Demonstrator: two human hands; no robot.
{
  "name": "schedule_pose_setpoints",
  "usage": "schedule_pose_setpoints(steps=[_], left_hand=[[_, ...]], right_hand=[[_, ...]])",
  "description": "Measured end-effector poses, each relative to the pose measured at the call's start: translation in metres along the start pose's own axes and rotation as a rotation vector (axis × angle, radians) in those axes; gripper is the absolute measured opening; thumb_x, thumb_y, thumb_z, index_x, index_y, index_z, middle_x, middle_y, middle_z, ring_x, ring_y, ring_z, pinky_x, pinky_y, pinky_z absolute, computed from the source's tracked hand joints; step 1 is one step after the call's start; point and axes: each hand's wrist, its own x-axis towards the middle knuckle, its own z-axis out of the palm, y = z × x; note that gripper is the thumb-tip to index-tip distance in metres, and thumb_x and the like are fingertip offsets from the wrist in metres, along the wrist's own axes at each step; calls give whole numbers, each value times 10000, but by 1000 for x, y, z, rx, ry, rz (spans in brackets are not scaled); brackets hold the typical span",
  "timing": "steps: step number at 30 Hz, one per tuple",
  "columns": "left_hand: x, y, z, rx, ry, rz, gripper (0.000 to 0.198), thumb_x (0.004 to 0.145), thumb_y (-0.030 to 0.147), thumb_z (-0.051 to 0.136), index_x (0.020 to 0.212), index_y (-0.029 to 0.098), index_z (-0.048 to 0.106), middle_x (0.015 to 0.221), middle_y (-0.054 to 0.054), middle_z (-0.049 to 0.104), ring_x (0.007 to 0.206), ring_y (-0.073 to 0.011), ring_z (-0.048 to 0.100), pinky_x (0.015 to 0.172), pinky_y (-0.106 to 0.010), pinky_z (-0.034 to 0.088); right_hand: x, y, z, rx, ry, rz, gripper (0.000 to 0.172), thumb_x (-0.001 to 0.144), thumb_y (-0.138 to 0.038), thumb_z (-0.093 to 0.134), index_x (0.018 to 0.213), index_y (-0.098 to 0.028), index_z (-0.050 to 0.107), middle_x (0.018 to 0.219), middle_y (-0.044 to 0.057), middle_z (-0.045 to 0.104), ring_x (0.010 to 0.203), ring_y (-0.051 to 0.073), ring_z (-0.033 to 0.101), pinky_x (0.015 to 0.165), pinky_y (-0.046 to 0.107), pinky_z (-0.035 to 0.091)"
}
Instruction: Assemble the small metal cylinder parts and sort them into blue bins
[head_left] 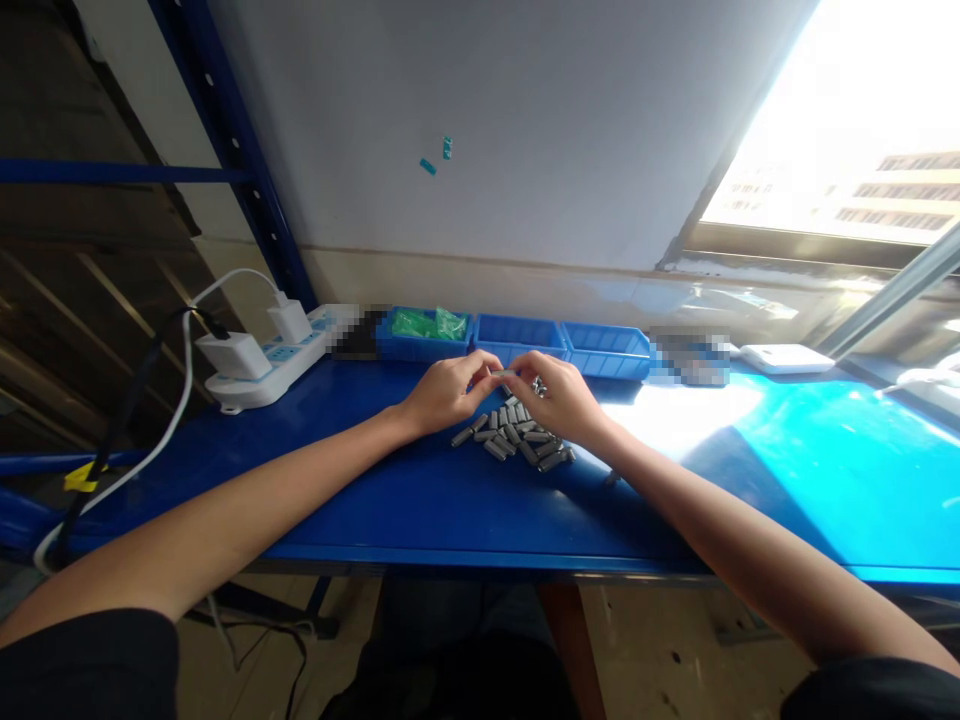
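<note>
Over the middle of the blue table my left hand (447, 394) and my right hand (558, 400) meet at the fingertips. Between them they pinch a small grey metal piece (504, 373), mostly covered by the fingers. Just below and partly behind my right hand lies a loose pile of short metal cylinders (516, 434), pointing in different directions. A small dark object (613, 478) sits beside my right forearm; its kind is too small to tell.
Three blue bins stand along the wall: the left bin (431, 350) holds green plastic bags (420, 323), beside a middle bin (517, 335) and a right bin (611, 350). A power strip (247, 392) with plugged chargers is at left, a white device (786, 358) at right.
</note>
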Motion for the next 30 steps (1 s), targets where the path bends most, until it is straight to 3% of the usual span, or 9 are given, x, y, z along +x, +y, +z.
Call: schedule_pose_setpoints(steps=[3,6,8,13,18,21,23,27,30], left_hand=[[0,-2,0,-8,-52,1,299,965,361,385,902,160,598,749,-19,656,697,-135,614,671,-231,437],[0,-5,-1,-19,-104,3,358,975,350,345,811,158,599,711,-17,653,673,-130,610,671,-234,431],[-1,-6,-1,-27,-108,-7,352,973,356,346,837,158,604,710,-18,653,671,-130,611,667,-235,435],[-2,-5,1,-70,-50,-2,358,881,421,544,1150,186,518,843,-15,655,715,-128,614,639,-220,461],[-2,-3,1,3,-46,5,241,911,380,501,1047,191,563,787,-5,646,719,-125,623,644,-213,449],[-2,-4,1,29,-45,-6,251,930,374,463,1043,175,567,775,-11,652,691,-129,614,627,-218,435],[-2,-4,0,24,-62,1,256,949,361,423,1018,168,576,768,-15,653,688,-130,609,645,-226,435],[-2,-5,-1,-6,-105,31,312,976,344,345,876,166,580,732,-15,638,704,-133,607,688,-237,437],[-2,-5,-2,-16,-107,22,264,954,380,405,986,175,569,737,-1,640,680,-129,607,642,-225,428]], right_hand=[[-2,3,-2,-51,-51,-109,242,866,-319,590,1068,-186,583,823,31,628,789,174,586,724,282,419],[-2,6,-1,-106,-94,-181,170,908,-302,538,1018,-200,617,843,39,647,831,184,588,781,302,414],[-1,7,-1,-120,-76,-164,175,920,-313,521,991,-196,629,835,44,653,821,186,586,784,307,413],[0,6,1,-123,-29,-80,242,947,-288,443,823,-177,619,752,55,639,756,185,568,724,300,407],[-1,6,2,-101,-74,-75,275,956,-298,424,772,-182,592,703,38,613,711,171,551,698,293,393],[-2,5,1,-74,-70,-63,179,907,-345,528,952,-185,594,769,29,628,755,176,576,699,289,400],[-3,5,0,-69,-68,-75,217,875,-340,577,1031,-189,572,809,29,633,777,178,585,704,288,406],[-3,4,1,-81,-74,-120,140,909,-312,533,943,-189,591,807,39,638,778,176,579,731,294,411],[-2,4,2,-115,-83,-113,195,943,-299,466,855,-185,598,774,52,638,769,181,568,740,300,408]])
